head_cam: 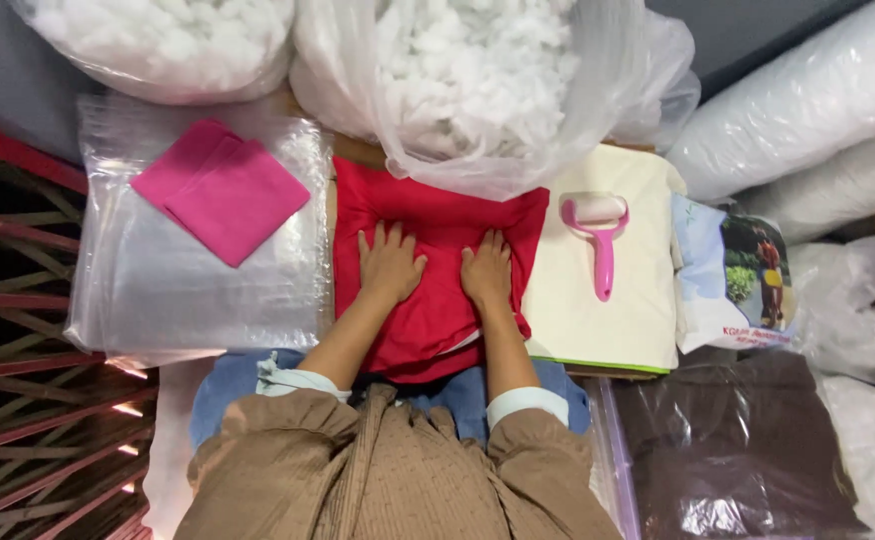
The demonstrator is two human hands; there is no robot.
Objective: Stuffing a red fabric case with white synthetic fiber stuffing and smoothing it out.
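Note:
A red fabric cover lies flat in front of me. My left hand presses on its left half with fingers spread, palm down. My right hand rests flat on it just to the right, fingers together and pointing away. Neither hand grips anything. Behind the red cover stands a big clear bag of white fibre filling, its lower edge hanging over the cover's far side.
A pink lint roller lies on a cream fabric stack to the right. Folded pink cloths sit on clear plastic bags at left. A second filling bag stands at back left; printed fabric and wrapped rolls at right.

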